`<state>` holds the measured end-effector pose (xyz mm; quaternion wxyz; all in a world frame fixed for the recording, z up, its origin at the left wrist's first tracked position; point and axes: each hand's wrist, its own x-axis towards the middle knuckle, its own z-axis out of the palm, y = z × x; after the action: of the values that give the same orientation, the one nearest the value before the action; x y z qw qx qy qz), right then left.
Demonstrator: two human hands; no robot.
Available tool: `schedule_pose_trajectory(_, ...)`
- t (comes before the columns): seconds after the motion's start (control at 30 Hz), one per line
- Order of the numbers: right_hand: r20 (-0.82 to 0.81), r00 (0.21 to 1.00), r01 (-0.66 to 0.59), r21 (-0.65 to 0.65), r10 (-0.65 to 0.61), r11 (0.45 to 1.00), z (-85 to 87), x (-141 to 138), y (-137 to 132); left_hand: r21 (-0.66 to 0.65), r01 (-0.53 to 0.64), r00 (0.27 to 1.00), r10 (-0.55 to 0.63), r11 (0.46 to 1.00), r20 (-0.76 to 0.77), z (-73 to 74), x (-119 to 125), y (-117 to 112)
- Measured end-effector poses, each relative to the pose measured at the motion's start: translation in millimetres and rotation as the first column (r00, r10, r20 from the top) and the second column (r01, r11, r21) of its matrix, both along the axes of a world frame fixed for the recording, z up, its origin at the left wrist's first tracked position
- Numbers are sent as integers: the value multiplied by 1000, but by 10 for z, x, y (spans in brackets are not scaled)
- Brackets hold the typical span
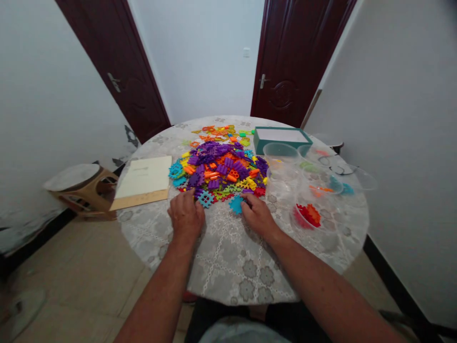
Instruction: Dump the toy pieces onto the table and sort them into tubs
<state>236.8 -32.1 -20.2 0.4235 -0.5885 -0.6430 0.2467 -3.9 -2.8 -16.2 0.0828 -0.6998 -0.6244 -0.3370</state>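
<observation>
A heap of colourful plastic building pieces (223,164), mostly purple, orange and yellow, covers the middle of the round table. My right hand (259,215) pinches a blue toothed piece (236,205) at the near edge of the heap, thumb and fingers on its right side. To the left, my left hand (185,212) rests at the heap's front edge, fingers reaching forward, slightly bent and apart, with no piece visible in them. Just right of its thumb lies a light blue lattice piece (206,199).
Several clear plastic tubs stand on the right; one holds red pieces (307,215). A green-edged box (282,137) sits behind them. An open notebook (144,177) lies at the left on the patterned tablecloth (228,267). A stool (80,186) stands beyond the table's left edge.
</observation>
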Motion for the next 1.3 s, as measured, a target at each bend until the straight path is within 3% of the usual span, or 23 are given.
schedule_pose_trajectory(0.13,-7,1000,-6,-1,6,1000,-43,24,22,-57,-30,998,27,998,-52,-41,34,13)
schedule_pose_trajectory(0.37,3,999,-34,-30,34,999,-2,11,-4,-24,65,995,-67,998,-73,17,118,-35)
schedule_pose_trajectory(0.47,-7,999,-41,-37,41,998,9,7,-7,21,175,984,-174,984,-19,10,134,-36)
schedule_pose_trajectory(0.6,-35,998,-50,-31,48,998,23,6,-21,60,405,902,-409,912,139,-17,159,-47)
schedule_pose_trajectory(0.73,-81,993,-92,-18,91,996,44,-6,-47,85,430,871,-438,899,221,5,202,-109)
schedule_pose_trajectory(0.87,-160,987,-16,-125,-4,992,34,-26,-39,192,471,849,-501,861,165,65,268,-197)
schedule_pose_trajectory(1.0,-486,874,-156,-303,-12,940,14,-31,-14,139,595,799,-601,792,5,97,369,-249)
schedule_pose_trajectory(1.13,-751,660,-348,-287,16,892,5,-27,-18,39,652,757,-649,757,-72,84,434,-236)
schedule_pose_trajectory(1.2,-764,643,-383,-266,49,885,-4,-26,-27,32,673,739,-670,739,-77,69,440,-225)
schedule_pose_trajectory(1.3,-690,714,-399,-260,120,880,-25,-26,-43,74,694,720,-692,717,-48,53,441,-233)
